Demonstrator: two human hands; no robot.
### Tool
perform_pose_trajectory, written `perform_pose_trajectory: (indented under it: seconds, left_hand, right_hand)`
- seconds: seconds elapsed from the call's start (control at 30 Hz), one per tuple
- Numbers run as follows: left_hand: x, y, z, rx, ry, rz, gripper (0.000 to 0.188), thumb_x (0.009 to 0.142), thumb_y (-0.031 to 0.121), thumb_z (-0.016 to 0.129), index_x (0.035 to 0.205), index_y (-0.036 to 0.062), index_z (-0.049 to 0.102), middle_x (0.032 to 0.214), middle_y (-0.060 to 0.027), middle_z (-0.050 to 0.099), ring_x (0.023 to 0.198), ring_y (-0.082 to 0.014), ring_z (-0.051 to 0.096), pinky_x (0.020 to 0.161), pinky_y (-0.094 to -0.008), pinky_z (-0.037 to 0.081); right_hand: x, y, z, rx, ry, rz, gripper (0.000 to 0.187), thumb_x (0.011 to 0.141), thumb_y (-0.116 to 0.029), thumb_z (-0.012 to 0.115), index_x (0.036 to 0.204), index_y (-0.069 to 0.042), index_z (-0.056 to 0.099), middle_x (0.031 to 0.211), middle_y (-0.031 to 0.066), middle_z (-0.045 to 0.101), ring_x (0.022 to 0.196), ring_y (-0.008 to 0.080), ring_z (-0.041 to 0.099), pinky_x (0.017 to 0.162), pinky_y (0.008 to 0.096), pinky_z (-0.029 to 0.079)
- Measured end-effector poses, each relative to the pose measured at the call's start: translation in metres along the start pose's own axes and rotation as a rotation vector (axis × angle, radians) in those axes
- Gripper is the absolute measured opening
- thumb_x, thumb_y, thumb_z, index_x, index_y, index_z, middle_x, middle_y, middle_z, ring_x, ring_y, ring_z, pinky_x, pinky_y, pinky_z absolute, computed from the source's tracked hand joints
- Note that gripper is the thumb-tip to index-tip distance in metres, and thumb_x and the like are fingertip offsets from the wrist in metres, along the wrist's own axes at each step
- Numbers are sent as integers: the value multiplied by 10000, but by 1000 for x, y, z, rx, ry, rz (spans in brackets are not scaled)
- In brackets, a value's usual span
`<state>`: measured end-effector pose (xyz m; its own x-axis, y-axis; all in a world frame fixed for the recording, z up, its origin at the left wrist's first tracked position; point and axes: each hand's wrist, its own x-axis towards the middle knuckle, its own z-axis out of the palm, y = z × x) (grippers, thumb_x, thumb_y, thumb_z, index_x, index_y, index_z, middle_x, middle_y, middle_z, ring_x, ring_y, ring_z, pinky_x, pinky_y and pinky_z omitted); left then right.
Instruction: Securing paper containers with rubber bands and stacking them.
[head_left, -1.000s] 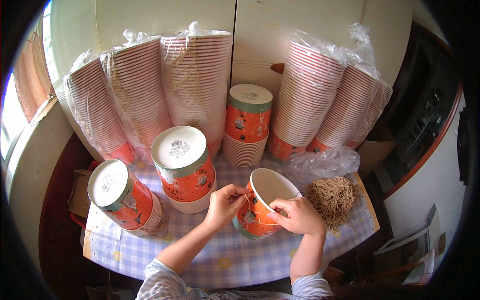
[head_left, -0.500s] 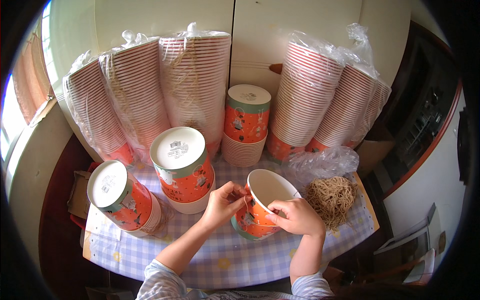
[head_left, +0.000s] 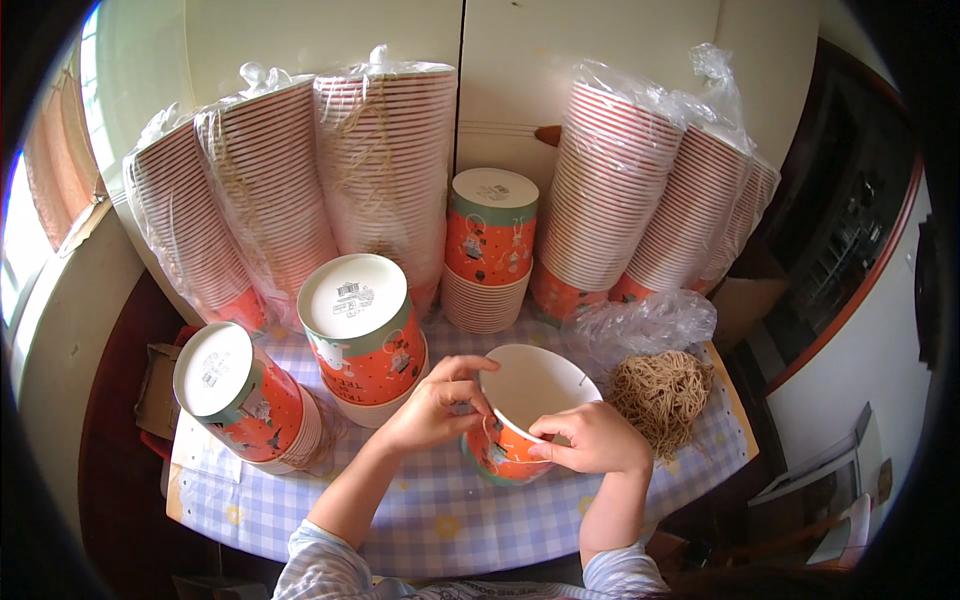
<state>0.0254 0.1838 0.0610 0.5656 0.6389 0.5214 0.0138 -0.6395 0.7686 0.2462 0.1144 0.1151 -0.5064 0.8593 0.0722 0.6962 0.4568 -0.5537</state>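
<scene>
A large orange paper bucket (head_left: 512, 462) with a green base band and white inside stands upright, mouth up, in front of me. My right hand (head_left: 592, 440) grips its near right rim, thumb outside and fingers curled over the inside. At the left rim, my left hand (head_left: 440, 405) has its index finger raised over the edge, while the thumb and other fingers close on a thin tan cord (head_left: 488, 425) against the bucket's outside. The fingertips partly hide the cord. Right of the bucket lies a tangled heap of tan paper cord (head_left: 662, 400).
Upside-down bucket stacks stand left (head_left: 250, 400), left of centre (head_left: 365, 345) and behind (head_left: 490, 240). Tall plastic-wrapped stacks (head_left: 390, 180) line the back, with more wrapped stacks (head_left: 610, 190) at right. Crumpled clear plastic (head_left: 650, 320) lies behind the cord. A checked cloth (head_left: 400, 520) covers the table.
My left hand has shifted slightly left, with its index finger lifted above the rim. The bucket has tipped more upright. My right hand keeps its hold on the rim.
</scene>
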Motion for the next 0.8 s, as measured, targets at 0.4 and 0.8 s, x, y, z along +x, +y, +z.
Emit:
perform_pose_trajectory:
  seconds: [0.4, 0.8]
  left_hand:
    - [1, -6, 10, 301, -213, 219, 146, 583, 48, 708, 691, 70, 612, 848, 6, 595, 805, -189, 549, 688, -300, 490]
    - [0, -10, 15, 364, -166, 208, 130, 596, 27, 682, 690, 78, 608, 851, -3, 588, 808, -196, 560, 674, -312, 500]
  right_hand:
    - [9, 4, 10, 1, 41, 27, 200, 823, -247, 565, 933, -87, 615, 795, 99, 644, 729, 268, 622, 642, 342, 482]
    - [28, 18, 30, -100, 71, 21, 137, 787, -173, 539, 800, -69, 628, 778, 95, 615, 726, 296, 600, 645, 377, 475]
